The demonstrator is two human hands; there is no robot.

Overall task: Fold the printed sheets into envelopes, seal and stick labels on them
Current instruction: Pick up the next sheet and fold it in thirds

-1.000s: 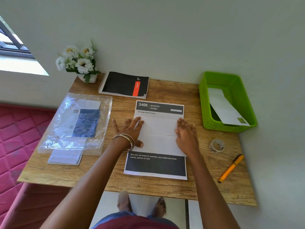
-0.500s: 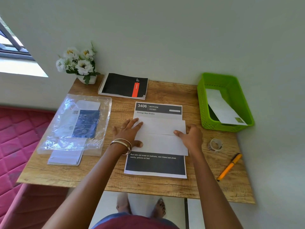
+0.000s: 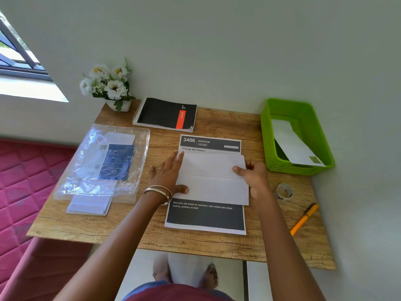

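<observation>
We have the folded sheet (image 3: 211,179) lying across the middle of the printed sheet (image 3: 206,216) on the wooden table (image 3: 227,122), its fold line running left to right. Our left hand (image 3: 168,177) lies flat and spread on its left edge, fingers toward the far side and thumb pressing the near-left corner, gripping nothing. Our right hand (image 3: 252,178) is at the right edge, thumb on top of the paper and fingers curled underneath or behind it; it looks like a light pinch on that edge, though we cannot tell how firmly it closes. The main risk, as we judge it, is slip between the two papers: both are smooth, so if the right hand lifts or pulls while the left only presses, the folded piece may skew and any further crease would run crooked, leaving a shape that binds in an envelope. A hard pinch could also dent the right edge. The tape roll (image 3: 284,191) and orange pen (image 3: 303,219) sit near the right forearm and could be knocked off the near-right side by a sweeping elbow. The green basket (image 3: 269,135), with one envelope (image 3: 293,144) in it, stands far right, well apart from the hands, while the plastic packet (image 3: 104,161) lies to the left.
</observation>
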